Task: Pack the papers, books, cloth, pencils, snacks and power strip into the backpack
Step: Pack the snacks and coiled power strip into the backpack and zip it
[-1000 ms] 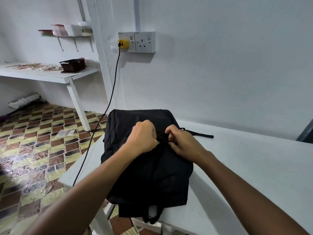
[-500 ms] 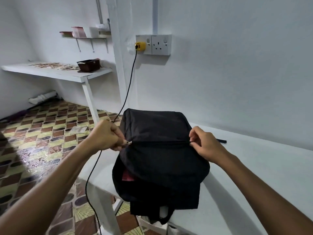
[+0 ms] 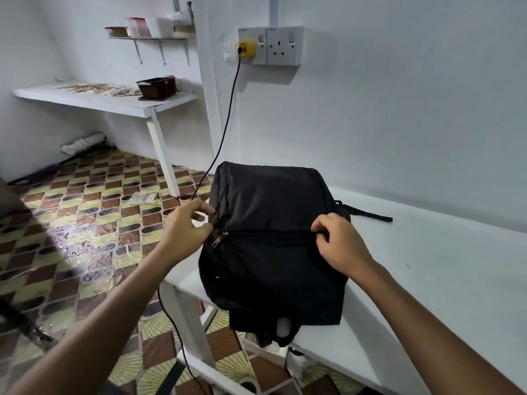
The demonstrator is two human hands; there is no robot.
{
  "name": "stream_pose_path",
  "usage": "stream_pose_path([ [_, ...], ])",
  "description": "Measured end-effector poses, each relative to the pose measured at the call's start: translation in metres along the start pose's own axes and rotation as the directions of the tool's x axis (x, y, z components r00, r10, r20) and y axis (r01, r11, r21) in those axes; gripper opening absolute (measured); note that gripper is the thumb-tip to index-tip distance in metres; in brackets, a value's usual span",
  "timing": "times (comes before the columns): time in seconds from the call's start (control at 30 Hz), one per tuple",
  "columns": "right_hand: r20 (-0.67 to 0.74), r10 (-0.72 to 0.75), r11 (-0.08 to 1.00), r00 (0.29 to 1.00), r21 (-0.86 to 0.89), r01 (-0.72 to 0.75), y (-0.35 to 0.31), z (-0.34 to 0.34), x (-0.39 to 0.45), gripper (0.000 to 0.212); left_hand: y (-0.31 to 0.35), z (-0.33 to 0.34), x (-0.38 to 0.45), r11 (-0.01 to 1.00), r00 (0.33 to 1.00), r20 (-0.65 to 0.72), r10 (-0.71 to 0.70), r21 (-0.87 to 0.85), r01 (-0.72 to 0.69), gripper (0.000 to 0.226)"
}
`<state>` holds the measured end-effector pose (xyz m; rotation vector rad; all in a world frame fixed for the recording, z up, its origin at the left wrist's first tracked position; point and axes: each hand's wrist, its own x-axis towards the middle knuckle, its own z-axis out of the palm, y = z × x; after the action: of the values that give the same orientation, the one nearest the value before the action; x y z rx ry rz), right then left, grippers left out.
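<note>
A: What lies between the two hands?
B: A black backpack (image 3: 273, 238) resting on the white bench (image 3: 427, 280), its near end overhanging the bench's front edge. A closed zip line runs across it from one hand to the other.

A: State of the left hand (image 3: 185, 232)?
B: Fingers curled, tips at the backpack's left side seam, just above a metal zipper pull (image 3: 217, 241) that hangs free below them. Whether the fingertips pinch fabric or merely touch it cannot be told.

A: And the right hand (image 3: 339, 243)?
B: Fingers bent, thumb and forefinger pinched on the fabric at the right end of the zip line.

A: What lies beyond the right hand?
B: A black strap (image 3: 368, 215) trailing from the backpack across the bench toward the wall.

A: Beyond the left hand?
B: A black cable (image 3: 225, 129) drops from a yellow plug (image 3: 247, 48) in the wall socket (image 3: 271, 46), passes behind the left hand and continues below the bench. Farther left, a white shelf (image 3: 114, 101) carries a dark basket (image 3: 156, 87), above a patterned tile floor (image 3: 71, 238).
</note>
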<state>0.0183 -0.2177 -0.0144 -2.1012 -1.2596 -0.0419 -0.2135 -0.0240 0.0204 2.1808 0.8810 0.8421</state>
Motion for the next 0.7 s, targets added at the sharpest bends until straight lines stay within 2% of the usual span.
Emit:
stream_pose_path([
  [0.07, -0.145, 0.07, 0.992, 0.987, 0.117, -0.053, 0.005, 0.003, -0.003, 0.032, -0.008, 0.005, -0.01, 0.999, 0.999, 0.044, 0.011, 0.036, -0.013, 0.03],
  [0.13, -0.238, 0.222, 0.962, 0.946, 0.214, -0.172, 0.021, 0.003, 0.002, 0.045, -0.008, 0.013, -0.016, 0.99, 0.992, 0.037, 0.117, 0.075, -0.12, 0.032],
  [0.17, -0.21, 0.334, 0.921, 0.919, 0.279, -0.271, 0.03, 0.002, 0.005, 0.052, -0.003, 0.018, -0.017, 0.979, 0.984, 0.028, 0.177, 0.093, -0.179, 0.034],
  [0.23, -0.012, 0.473, 0.792, 0.881, 0.445, -0.418, 0.05, 0.002, 0.007, 0.063, 0.011, 0.03, -0.013, 0.946, 0.956, 0.049, 0.289, 0.137, -0.293, 0.038],
  [0.3, 0.162, 0.437, 0.672, 0.885, 0.595, -0.441, 0.061, 0.005, 0.003, 0.068, 0.027, 0.049, -0.007, 0.897, 0.911, 0.111, 0.396, 0.165, -0.41, 0.035],
  [0.33, 0.183, 0.427, 0.64, 0.886, 0.631, -0.439, 0.066, 0.007, 0.0, 0.069, 0.037, 0.06, -0.004, 0.873, 0.887, 0.152, 0.437, 0.168, -0.459, 0.033],
  [0.4, 0.14, 0.483, 0.613, 0.864, 0.651, -0.448, 0.072, 0.012, -0.003, 0.059, 0.055, 0.085, 0.002, 0.834, 0.839, 0.24, 0.489, 0.152, -0.53, 0.031],
  [0.5, 0.042, 0.636, 0.572, 0.771, 0.645, -0.507, 0.081, 0.015, -0.005, 0.024, 0.086, 0.123, 0.011, 0.791, 0.758, 0.395, 0.518, 0.117, -0.601, 0.032],
  [0.57, 0.058, 0.68, 0.522, 0.731, 0.662, -0.539, 0.086, 0.016, -0.006, 0.017, 0.104, 0.145, 0.017, 0.77, 0.705, 0.514, 0.489, 0.125, -0.625, 0.038],
  [0.63, 0.082, 0.684, 0.488, 0.725, 0.687, -0.538, 0.091, 0.014, -0.009, 0.014, 0.118, 0.167, 0.026, 0.732, 0.645, 0.614, 0.455, 0.154, -0.663, 0.042],
  [0.7, 0.064, 0.654, 0.532, 0.754, 0.67, -0.518, 0.092, 0.011, -0.011, 0.014, 0.123, 0.186, 0.034, 0.668, 0.575, 0.704, 0.417, 0.192, -0.719, 0.045],
])
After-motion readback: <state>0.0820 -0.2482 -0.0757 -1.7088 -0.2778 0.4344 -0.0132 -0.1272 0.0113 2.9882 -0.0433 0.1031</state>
